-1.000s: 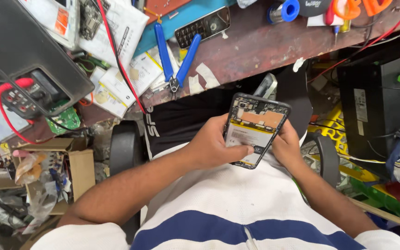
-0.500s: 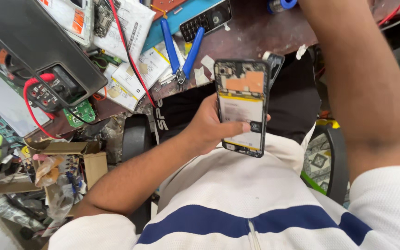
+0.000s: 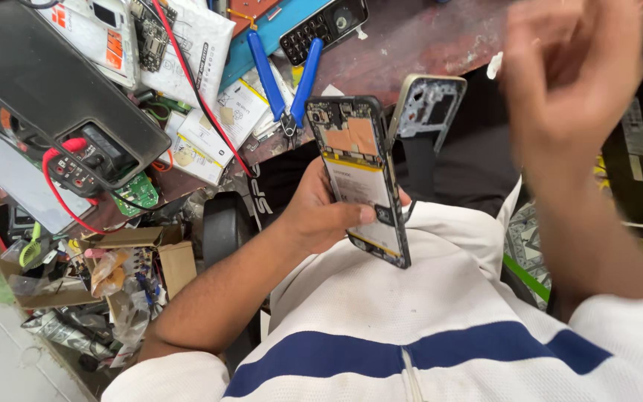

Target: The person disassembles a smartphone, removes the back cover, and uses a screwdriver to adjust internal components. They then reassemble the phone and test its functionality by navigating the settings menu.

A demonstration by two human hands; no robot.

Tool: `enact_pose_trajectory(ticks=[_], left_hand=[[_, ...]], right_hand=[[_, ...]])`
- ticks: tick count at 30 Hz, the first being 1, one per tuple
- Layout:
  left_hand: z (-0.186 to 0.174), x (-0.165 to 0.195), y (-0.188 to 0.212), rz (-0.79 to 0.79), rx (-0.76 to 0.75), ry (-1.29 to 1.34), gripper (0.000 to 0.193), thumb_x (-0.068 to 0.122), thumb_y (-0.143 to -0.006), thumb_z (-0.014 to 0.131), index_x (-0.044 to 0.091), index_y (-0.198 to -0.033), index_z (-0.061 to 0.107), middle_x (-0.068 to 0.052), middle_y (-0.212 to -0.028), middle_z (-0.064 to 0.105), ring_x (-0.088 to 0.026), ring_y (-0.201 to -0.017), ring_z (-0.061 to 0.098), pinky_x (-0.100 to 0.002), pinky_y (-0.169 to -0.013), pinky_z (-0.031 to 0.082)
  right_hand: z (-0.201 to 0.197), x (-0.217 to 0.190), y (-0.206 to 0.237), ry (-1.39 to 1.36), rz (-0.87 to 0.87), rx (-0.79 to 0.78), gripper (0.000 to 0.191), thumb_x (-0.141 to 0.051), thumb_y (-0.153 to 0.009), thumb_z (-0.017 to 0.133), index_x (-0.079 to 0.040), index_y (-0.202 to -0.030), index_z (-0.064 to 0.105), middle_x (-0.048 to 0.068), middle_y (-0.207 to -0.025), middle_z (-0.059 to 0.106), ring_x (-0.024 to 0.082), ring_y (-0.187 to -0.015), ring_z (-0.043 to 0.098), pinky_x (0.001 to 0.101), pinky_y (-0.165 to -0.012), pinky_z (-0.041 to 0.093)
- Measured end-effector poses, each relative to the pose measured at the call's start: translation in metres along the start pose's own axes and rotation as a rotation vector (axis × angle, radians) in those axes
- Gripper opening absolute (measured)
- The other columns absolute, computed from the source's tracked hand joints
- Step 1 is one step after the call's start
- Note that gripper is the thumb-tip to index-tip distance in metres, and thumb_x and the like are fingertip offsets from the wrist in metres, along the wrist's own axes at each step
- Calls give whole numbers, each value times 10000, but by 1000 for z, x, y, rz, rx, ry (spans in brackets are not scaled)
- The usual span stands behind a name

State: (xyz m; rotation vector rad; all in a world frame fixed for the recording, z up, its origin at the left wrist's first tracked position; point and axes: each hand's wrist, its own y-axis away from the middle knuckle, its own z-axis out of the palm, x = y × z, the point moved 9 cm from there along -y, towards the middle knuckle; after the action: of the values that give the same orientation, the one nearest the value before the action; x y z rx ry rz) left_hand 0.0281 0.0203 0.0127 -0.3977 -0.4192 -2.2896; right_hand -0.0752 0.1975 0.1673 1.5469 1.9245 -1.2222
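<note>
A cluttered reddish workbench (image 3: 426, 45) is seen at the far side. Blue pliers (image 3: 286, 78), a meter (image 3: 87, 160) with red leads and a phone frame (image 3: 429, 108) lie on it. An opened phone (image 3: 359, 175) is gripped in the left hand (image 3: 321, 212) over the lap. The right hand (image 3: 571, 82) is raised, blurred, fingers loosely curled; whether anything is held cannot be told.

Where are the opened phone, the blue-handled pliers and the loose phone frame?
opened phone (image 3: 357, 175): head view, on its pale battery.
blue-handled pliers (image 3: 266, 71): head view, on the left blue handle.
loose phone frame (image 3: 432, 104): head view, on its upper part beside the phone.
</note>
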Motion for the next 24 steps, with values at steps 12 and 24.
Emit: enact_pose_trajectory(ticks=[12, 24], left_hand=[[15, -13, -39, 7, -55, -110, 384, -17, -893, 781, -60, -1244, 631, -254, -1198, 702, -303, -1148, 707, -454, -1086, 557], [10, -4, -53, 24, -38, -32, 686, 269, -977, 764, -18, -1522, 460, -326, -1448, 550, -360, -1360, 582, -489, -1191, 478]], right_hand=[[9, 139, 183, -797, 771, -83, 256, -19, -1030, 641, 47, -1277, 634, 114, -1057, 715, 172, -942, 703, 343, -844, 633], [-52, 159, 155, -804, 578, 53, 195, -82, -1166, 644, 92, -1255, 638, 182, -1068, 713, 238, -876, 737, 371, -776, 665]])
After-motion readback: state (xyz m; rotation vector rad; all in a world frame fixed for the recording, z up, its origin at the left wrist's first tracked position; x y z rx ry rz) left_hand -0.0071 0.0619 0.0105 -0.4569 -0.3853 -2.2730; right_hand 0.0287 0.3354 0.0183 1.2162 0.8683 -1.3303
